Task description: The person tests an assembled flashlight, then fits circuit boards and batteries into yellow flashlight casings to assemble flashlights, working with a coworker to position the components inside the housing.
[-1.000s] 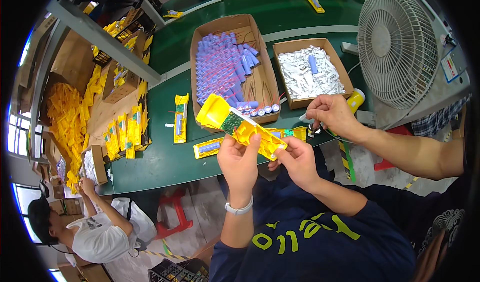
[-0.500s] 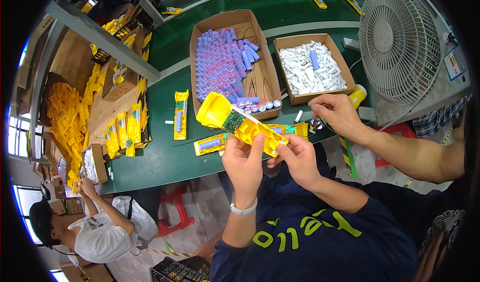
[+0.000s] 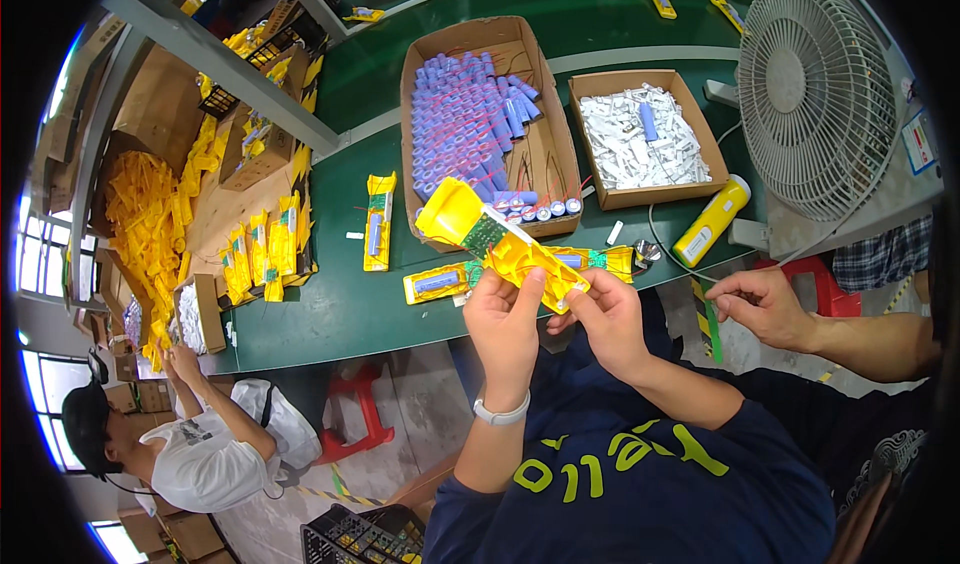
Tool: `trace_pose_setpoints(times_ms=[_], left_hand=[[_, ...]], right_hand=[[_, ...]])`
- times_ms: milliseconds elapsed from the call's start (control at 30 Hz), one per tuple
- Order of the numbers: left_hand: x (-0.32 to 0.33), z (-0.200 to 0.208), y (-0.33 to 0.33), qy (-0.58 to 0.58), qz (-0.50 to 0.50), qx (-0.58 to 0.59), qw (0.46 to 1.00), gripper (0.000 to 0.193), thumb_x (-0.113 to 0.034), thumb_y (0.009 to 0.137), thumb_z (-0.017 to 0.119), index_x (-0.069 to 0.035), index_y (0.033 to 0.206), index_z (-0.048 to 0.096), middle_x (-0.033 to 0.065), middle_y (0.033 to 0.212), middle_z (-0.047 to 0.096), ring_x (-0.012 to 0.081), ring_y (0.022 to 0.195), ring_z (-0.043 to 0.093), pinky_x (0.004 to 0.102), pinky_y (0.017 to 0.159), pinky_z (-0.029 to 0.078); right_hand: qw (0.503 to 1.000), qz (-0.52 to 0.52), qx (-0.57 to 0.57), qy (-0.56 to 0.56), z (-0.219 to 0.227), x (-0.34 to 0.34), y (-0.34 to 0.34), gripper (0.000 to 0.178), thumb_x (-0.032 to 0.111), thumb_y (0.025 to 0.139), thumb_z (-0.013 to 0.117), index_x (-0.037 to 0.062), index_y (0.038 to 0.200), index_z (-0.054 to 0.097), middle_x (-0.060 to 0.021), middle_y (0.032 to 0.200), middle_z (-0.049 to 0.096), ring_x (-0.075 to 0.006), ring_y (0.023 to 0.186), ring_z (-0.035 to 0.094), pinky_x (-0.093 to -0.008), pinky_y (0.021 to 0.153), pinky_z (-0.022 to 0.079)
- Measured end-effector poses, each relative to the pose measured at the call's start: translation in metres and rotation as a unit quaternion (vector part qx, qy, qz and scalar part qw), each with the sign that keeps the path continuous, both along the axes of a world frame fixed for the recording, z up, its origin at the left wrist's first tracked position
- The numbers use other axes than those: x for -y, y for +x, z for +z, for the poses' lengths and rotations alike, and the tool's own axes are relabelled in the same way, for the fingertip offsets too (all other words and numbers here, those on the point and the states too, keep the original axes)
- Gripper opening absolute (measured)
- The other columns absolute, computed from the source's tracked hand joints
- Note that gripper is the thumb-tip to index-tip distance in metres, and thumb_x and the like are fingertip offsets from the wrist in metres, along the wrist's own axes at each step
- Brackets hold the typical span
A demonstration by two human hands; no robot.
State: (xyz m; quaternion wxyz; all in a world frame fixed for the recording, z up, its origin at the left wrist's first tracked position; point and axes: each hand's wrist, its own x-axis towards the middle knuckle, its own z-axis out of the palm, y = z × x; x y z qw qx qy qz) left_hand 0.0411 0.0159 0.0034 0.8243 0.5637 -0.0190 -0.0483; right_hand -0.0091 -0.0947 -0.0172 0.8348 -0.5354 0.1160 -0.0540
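Note:
My left hand (image 3: 505, 332) is closed on a yellow plastic housing (image 3: 447, 211), thumb on top, at the near edge of the table. The housing is tilted, with its flared end up to the left and a green circuit board (image 3: 486, 234) inside. My right hand (image 3: 612, 330) pinches the narrow lower end; its fingertips partly hide what they touch. Behind and below lie two more yellow housings, one with a blue cell (image 3: 436, 282), the other (image 3: 618, 261) partly covered by my hands. A shiny round reflector (image 3: 648, 252) sits beside the latter.
A carton (image 3: 548, 114) of blue cells with red wires and a box (image 3: 716, 164) of white pieces stand behind. At right are a yellow cylinder (image 3: 712, 222), a fan (image 3: 815, 89) and another person's hand (image 3: 765, 309). Left are a filled housing (image 3: 378, 222), piled yellow parts (image 3: 145, 209) and a seated worker (image 3: 215, 464).
The whole view has shifted slightly. The other person's hand at right has drawn back from the reflector, uncovering the yellow cylinder. My hands keep hold of the housing in nearly the same pose.

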Motion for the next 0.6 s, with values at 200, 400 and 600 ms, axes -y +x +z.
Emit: trace_pose_setpoints(times_ms=[200,400,600], left_hand=[[0.000,0.003,0.007,-0.006,-0.014,-0.023,1.000,0.021,0.000,0.087,0.065,0.003,0.108,0.060,0.0081,0.100,0.067,0.0104,0.088,0.063,0.0236,0.079,0.048],[0.000,-0.009,0.008,-0.060,-0.033,-0.048,0.996,0.021,-0.001,0.089,0.062,0.001,0.110,0.056,0.0101,0.098,0.068,0.0140,0.087,0.066,0.0255,0.079,0.050],[-0.008,-0.020,0.010,-0.064,-0.055,-0.070,0.994,0.026,0.000,0.091,0.058,0.001,0.116,0.051,0.0119,0.100,0.067,0.0155,0.087,0.066,0.0272,0.076,0.052]], right_hand=[[1.000,0.001,-0.008,0.003,-0.002,-0.002,0.001,0.011,0.004,0.094,0.053,-0.0049,0.099,0.056,-0.0105,0.083,0.065,-0.0147,0.068,0.068,-0.0277,0.064,0.058],[0.999,0.011,-0.034,0.009,-0.011,-0.003,0.000,0.011,0.005,0.093,0.054,-0.0049,0.097,0.057,-0.0104,0.080,0.066,-0.0141,0.067,0.067,-0.0267,0.063,0.057],[0.996,0.067,-0.061,-0.024,-0.008,0.001,0.003,0.013,0.009,0.093,0.058,-0.0036,0.098,0.060,-0.0081,0.077,0.066,-0.0129,0.063,0.066,-0.0257,0.060,0.055]])
